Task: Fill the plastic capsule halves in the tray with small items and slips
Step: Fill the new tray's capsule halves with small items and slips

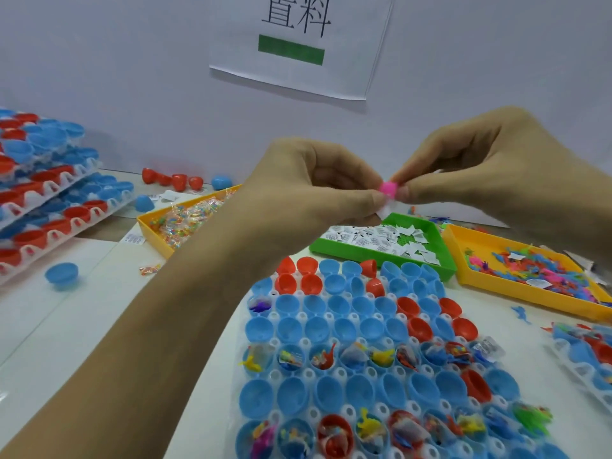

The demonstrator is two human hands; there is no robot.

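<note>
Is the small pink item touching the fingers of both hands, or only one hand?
Touching both. The head view shows the pink item pinched between the fingertips of the left hand and the right hand, with no gap on either side.

Place: packing workbench
Signs: stacked capsule trays [49,200], bins [516,270] of parts, printed wall sign [298,44]

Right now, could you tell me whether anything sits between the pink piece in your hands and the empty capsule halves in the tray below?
Nothing visible does. Both the left hand and right hand pinch the pink piece in open air above the green tray of slips; the empty blue halves lie uncovered nearer the camera.
</note>
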